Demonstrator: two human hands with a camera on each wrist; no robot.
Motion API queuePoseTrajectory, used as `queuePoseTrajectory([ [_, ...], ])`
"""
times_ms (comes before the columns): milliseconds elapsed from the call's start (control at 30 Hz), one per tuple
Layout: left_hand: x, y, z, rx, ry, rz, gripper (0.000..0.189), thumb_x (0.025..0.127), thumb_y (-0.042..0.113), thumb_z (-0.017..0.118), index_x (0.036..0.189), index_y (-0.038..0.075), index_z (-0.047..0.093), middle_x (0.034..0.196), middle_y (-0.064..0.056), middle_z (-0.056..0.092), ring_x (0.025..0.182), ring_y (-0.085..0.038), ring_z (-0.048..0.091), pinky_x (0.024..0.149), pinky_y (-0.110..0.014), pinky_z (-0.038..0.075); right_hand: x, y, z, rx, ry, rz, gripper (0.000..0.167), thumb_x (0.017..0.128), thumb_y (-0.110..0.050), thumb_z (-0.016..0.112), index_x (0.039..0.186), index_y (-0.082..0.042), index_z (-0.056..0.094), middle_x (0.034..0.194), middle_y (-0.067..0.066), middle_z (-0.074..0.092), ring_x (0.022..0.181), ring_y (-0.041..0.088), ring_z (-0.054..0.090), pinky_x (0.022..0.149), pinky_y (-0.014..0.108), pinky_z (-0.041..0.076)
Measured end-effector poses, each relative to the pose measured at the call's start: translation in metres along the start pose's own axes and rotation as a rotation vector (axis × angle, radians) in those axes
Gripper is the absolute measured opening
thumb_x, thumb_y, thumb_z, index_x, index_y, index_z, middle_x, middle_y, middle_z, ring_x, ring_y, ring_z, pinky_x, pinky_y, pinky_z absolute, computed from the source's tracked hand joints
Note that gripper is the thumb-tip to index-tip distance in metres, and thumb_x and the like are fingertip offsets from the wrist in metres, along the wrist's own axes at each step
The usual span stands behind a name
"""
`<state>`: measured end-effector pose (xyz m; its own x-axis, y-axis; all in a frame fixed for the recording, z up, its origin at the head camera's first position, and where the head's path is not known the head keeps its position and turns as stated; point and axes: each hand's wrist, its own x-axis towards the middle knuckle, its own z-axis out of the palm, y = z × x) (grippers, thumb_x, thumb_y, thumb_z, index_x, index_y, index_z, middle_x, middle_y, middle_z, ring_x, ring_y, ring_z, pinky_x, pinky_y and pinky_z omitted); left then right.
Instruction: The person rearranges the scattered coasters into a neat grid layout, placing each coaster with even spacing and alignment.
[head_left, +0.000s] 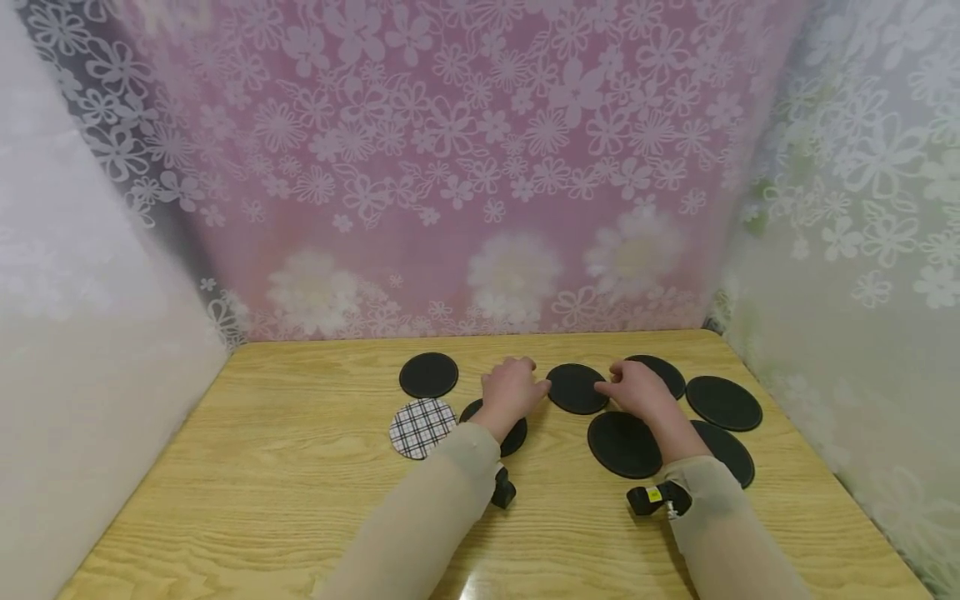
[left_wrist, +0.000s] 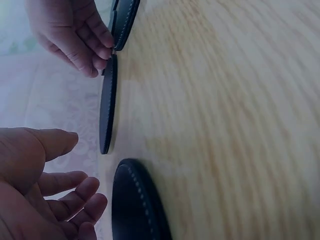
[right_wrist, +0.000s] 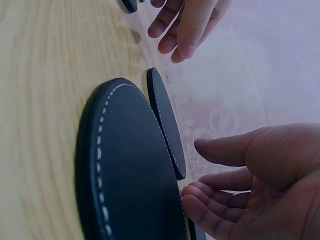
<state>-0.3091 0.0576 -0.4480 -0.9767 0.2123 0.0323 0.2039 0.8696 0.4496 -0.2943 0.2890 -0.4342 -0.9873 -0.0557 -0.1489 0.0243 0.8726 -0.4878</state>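
Observation:
A black round coaster (head_left: 576, 389) with pale stitching along its rim lies on the wooden table between my two hands. My left hand (head_left: 513, 390) is at its left, fingers loosely bent and thumb apart, with nothing between them. On the other side, my right hand (head_left: 637, 388) hovers with its thumb by the coaster's right edge; the right wrist view shows its fingers (right_wrist: 207, 210) relaxed and nothing held. Below the right hand is another black coaster (head_left: 622, 446), its stitching plain up close. Under the left wrist, a further black coaster (head_left: 516, 439) is partly covered.
On the left lie a black coaster (head_left: 429, 375) and a plaid white one (head_left: 420, 429). To the right are more black coasters, one at the far side (head_left: 663, 372), one by the edge (head_left: 723, 403) and one partly behind the right forearm (head_left: 726, 452). Flowered curtains (head_left: 480, 167) surround the table (head_left: 247, 467).

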Motion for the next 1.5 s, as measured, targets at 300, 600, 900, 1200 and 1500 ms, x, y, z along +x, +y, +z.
queuePoseTrajectory([
  [300, 0.005, 0.004, 0.008, 0.049, -0.007, -0.028, 0.040, 0.109, 0.044, 0.072, 0.137, 0.016, 0.077, 0.131, -0.008, 0.075, 0.118, -0.036, 0.069, 0.109, -0.059, 0.049, 0.000, 0.002, 0.000, -0.014, 0.011, -0.001, 0.043, 0.111, -0.022, 0.068, 0.135, 0.013, 0.067, 0.132, 0.037, 0.065, 0.115, 0.050, 0.066, 0.096, 0.058, 0.055],
  [600, 0.008, 0.009, 0.011, 0.075, -0.007, -0.052, 0.028, 0.105, 0.046, 0.077, 0.102, 0.018, 0.079, 0.111, -0.008, 0.075, 0.109, -0.036, 0.069, 0.106, -0.059, 0.049, 0.001, 0.004, 0.003, -0.025, 0.007, 0.011, 0.048, 0.110, -0.019, 0.070, 0.143, 0.015, 0.063, 0.144, 0.037, 0.061, 0.122, 0.049, 0.066, 0.101, 0.060, 0.054],
  [900, 0.014, 0.011, 0.017, 0.083, 0.001, -0.081, 0.028, 0.102, 0.047, 0.081, 0.105, 0.019, 0.079, 0.114, -0.009, 0.074, 0.112, -0.036, 0.068, 0.106, -0.060, 0.048, 0.002, 0.003, 0.002, 0.003, 0.016, 0.021, 0.046, 0.109, -0.018, 0.071, 0.141, 0.014, 0.065, 0.140, 0.035, 0.064, 0.119, 0.047, 0.067, 0.100, 0.058, 0.055],
  [1200, 0.016, 0.013, 0.021, 0.092, 0.012, -0.083, 0.035, 0.103, 0.044, 0.081, 0.081, 0.019, 0.071, 0.105, -0.008, 0.074, 0.106, -0.036, 0.069, 0.104, -0.059, 0.049, 0.003, 0.003, 0.003, 0.015, 0.009, 0.031, 0.047, 0.109, -0.018, 0.071, 0.141, 0.014, 0.064, 0.141, 0.035, 0.063, 0.119, 0.046, 0.067, 0.100, 0.058, 0.055],
  [1500, 0.016, 0.018, 0.022, 0.078, 0.005, -0.099, 0.024, 0.104, 0.039, 0.080, 0.094, 0.017, 0.079, 0.114, -0.009, 0.077, 0.110, -0.036, 0.070, 0.107, -0.061, 0.047, 0.003, 0.003, 0.004, 0.049, 0.007, 0.055, 0.045, 0.109, -0.019, 0.071, 0.139, 0.014, 0.065, 0.136, 0.033, 0.065, 0.111, 0.042, 0.068, 0.095, 0.056, 0.056],
])
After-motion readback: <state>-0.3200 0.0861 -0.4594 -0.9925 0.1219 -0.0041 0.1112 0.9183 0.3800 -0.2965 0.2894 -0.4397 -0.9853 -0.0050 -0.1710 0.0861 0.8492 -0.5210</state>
